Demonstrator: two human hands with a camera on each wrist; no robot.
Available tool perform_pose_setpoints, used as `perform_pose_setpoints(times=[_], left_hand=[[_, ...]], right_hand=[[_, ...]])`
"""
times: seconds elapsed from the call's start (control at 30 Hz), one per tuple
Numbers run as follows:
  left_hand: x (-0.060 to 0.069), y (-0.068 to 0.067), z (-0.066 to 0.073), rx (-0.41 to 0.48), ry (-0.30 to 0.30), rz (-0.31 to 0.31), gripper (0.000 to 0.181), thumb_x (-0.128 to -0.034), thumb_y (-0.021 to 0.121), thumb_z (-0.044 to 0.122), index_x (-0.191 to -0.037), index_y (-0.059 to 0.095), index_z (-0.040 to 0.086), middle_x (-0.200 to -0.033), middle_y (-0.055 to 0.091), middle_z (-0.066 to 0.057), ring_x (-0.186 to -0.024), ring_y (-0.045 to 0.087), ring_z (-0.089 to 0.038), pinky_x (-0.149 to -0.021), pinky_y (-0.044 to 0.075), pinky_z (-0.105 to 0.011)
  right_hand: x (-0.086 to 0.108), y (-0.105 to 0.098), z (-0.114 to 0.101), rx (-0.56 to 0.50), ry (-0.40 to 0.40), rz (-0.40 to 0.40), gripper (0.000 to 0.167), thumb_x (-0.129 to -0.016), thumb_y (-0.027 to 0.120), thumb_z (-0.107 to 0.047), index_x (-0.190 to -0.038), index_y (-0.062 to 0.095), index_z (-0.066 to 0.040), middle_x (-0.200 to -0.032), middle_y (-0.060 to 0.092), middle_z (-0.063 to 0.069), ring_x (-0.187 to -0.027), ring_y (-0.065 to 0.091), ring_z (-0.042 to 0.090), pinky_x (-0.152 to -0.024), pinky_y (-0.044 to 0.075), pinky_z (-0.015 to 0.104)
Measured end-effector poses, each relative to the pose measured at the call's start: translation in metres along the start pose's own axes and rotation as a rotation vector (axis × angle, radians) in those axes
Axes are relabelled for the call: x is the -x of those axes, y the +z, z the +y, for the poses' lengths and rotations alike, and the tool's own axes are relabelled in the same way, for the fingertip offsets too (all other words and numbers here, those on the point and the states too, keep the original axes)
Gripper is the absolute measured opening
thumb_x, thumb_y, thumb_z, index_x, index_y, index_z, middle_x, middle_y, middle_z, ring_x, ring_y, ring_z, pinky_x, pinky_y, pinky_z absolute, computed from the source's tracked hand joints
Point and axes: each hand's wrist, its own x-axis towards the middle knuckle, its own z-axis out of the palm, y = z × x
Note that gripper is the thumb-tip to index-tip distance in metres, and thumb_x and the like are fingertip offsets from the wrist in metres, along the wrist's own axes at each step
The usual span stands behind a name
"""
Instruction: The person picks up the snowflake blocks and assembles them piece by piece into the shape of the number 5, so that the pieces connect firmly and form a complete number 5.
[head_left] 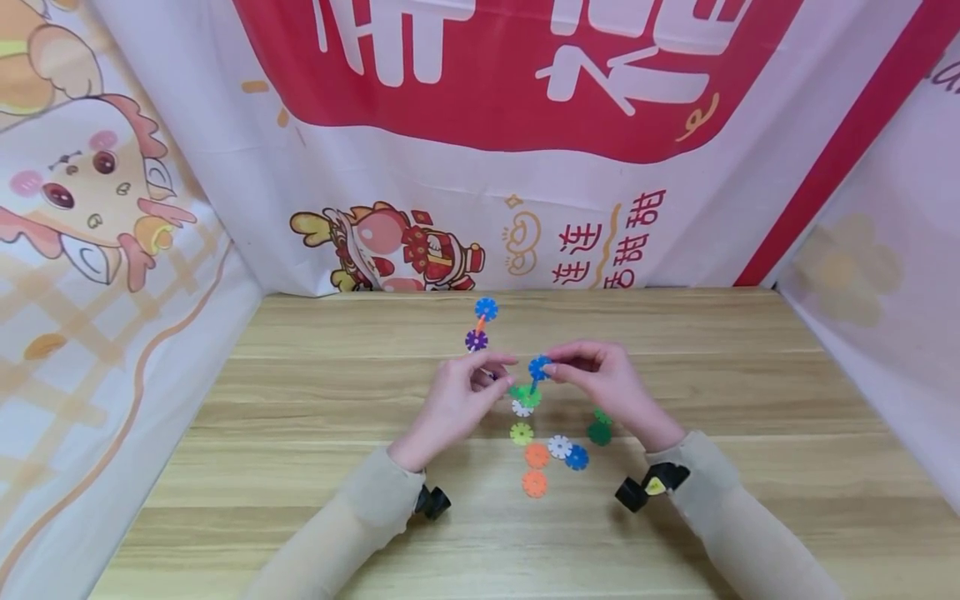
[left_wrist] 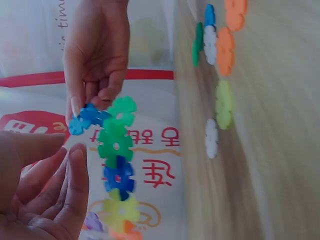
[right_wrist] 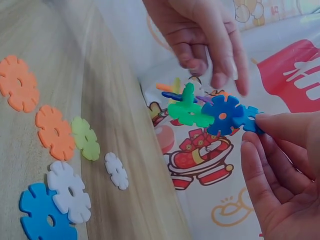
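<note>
My right hand point(head_left: 611, 379) pinches a small blue notched disc point(right_wrist: 250, 120) between thumb and fingertips. That disc is joined to a chain of slotted flower-shaped plastic discs: another blue disc point(right_wrist: 223, 116), green discs point(left_wrist: 115, 143), a dark blue one point(left_wrist: 119, 178), then a yellow one point(left_wrist: 121, 211). In the head view the chain's far part shows a purple disc point(head_left: 476, 340) and a blue end disc point(head_left: 486, 309); my left hand hides its middle. Beside the chain, my left hand point(head_left: 461, 400) has thumb and fingers apart, with nothing between them.
Loose discs lie on the wooden table point(head_left: 300, 500) below the hands: white point(head_left: 559, 447), blue point(head_left: 577, 457), lime point(head_left: 521, 433), orange point(head_left: 535, 483) and, under the right wrist, dark green point(head_left: 599, 432). A printed cloth point(head_left: 420, 167) hangs behind the table.
</note>
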Motion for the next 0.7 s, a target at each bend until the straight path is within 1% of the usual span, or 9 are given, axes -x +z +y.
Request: perform_pose_setpoints(times=[0.07, 0.1, 0.17, 0.23, 0.37, 0.47, 0.53, 0.6, 0.7], left_hand=[[-0.002, 0.000, 0.006, -0.023, 0.004, 0.015, 0.025, -0.0960, 0.073, 0.011, -0.120, 0.072, 0.009, -0.104, 0.072, 0.002, -0.088, 0.067, -0.010, -0.080, 0.058, -0.031], [-0.003, 0.000, 0.008, -0.033, 0.002, 0.010, 0.025, -0.0965, 0.073, 0.013, -0.121, 0.072, 0.010, -0.107, 0.072, 0.002, -0.093, 0.067, -0.010, -0.083, 0.058, -0.032], [-0.005, 0.001, 0.012, -0.053, -0.016, -0.011, 0.023, -0.0974, 0.073, 0.016, -0.120, 0.072, 0.013, -0.112, 0.072, 0.004, -0.101, 0.066, -0.011, -0.090, 0.055, -0.034], [-0.007, 0.002, 0.013, -0.060, -0.039, -0.034, 0.020, -0.0983, 0.072, 0.019, -0.117, 0.072, 0.014, -0.111, 0.072, 0.006, -0.103, 0.066, -0.011, -0.093, 0.054, -0.035], [-0.009, 0.004, 0.010, -0.053, -0.077, -0.063, 0.012, -0.1000, 0.069, 0.020, -0.111, 0.070, 0.015, -0.105, 0.072, 0.006, -0.097, 0.067, -0.008, -0.089, 0.055, -0.032], [-0.010, 0.005, 0.008, -0.029, -0.084, -0.075, 0.009, -0.1018, 0.066, 0.020, -0.108, 0.068, 0.015, -0.105, 0.073, 0.004, -0.096, 0.069, -0.010, -0.087, 0.055, -0.030], [-0.010, 0.004, 0.006, -0.013, -0.074, -0.082, 0.007, -0.1028, 0.065, 0.019, -0.107, 0.067, 0.014, -0.104, 0.073, 0.002, -0.094, 0.070, -0.013, -0.084, 0.057, -0.030], [-0.009, 0.004, 0.004, 0.006, -0.067, -0.082, 0.006, -0.1034, 0.063, 0.017, -0.107, 0.065, 0.013, -0.101, 0.072, 0.001, -0.090, 0.070, -0.015, -0.079, 0.058, -0.031], [-0.008, 0.003, 0.001, 0.027, -0.059, -0.069, 0.005, -0.1036, 0.063, 0.015, -0.106, 0.063, 0.012, -0.099, 0.072, -0.001, -0.086, 0.070, -0.021, -0.075, 0.058, -0.033]], right_hand=[[0.000, 0.001, -0.001, 0.014, -0.011, 0.000, 0.021, -0.093, 0.078, -0.022, -0.110, 0.076, -0.009, -0.104, 0.074, 0.006, -0.093, 0.071, 0.026, -0.084, 0.059, 0.044], [-0.001, 0.002, -0.002, 0.018, -0.015, -0.001, 0.021, -0.093, 0.078, -0.022, -0.109, 0.076, -0.009, -0.103, 0.074, 0.006, -0.093, 0.071, 0.026, -0.083, 0.059, 0.041], [-0.001, 0.004, -0.003, 0.019, -0.022, -0.004, 0.020, -0.093, 0.079, -0.021, -0.108, 0.076, -0.007, -0.102, 0.074, 0.007, -0.091, 0.071, 0.026, -0.080, 0.059, 0.037], [-0.001, 0.006, -0.004, 0.022, -0.028, -0.011, 0.020, -0.092, 0.079, -0.021, -0.107, 0.076, -0.007, -0.101, 0.075, 0.007, -0.090, 0.071, 0.026, -0.080, 0.060, 0.038], [-0.002, 0.010, -0.006, 0.020, -0.041, -0.031, 0.019, -0.093, 0.078, -0.020, -0.108, 0.076, -0.008, -0.101, 0.074, 0.007, -0.090, 0.070, 0.027, -0.079, 0.060, 0.038], [-0.003, 0.011, -0.006, 0.021, -0.040, -0.033, 0.019, -0.093, 0.078, -0.019, -0.109, 0.076, -0.009, -0.102, 0.074, 0.006, -0.090, 0.070, 0.026, -0.077, 0.060, 0.035], [-0.004, 0.011, -0.005, 0.019, -0.037, -0.034, 0.020, -0.094, 0.078, -0.020, -0.110, 0.076, -0.009, -0.102, 0.074, 0.006, -0.091, 0.070, 0.026, -0.078, 0.059, 0.034], [-0.005, 0.011, -0.005, 0.012, -0.032, -0.031, 0.022, -0.094, 0.078, -0.021, -0.111, 0.075, -0.008, -0.103, 0.074, 0.006, -0.091, 0.070, 0.026, -0.079, 0.060, 0.036], [-0.007, 0.010, -0.002, 0.009, -0.026, -0.027, 0.025, -0.094, 0.077, -0.023, -0.113, 0.075, -0.007, -0.105, 0.074, 0.007, -0.092, 0.070, 0.027, -0.083, 0.059, 0.043]])
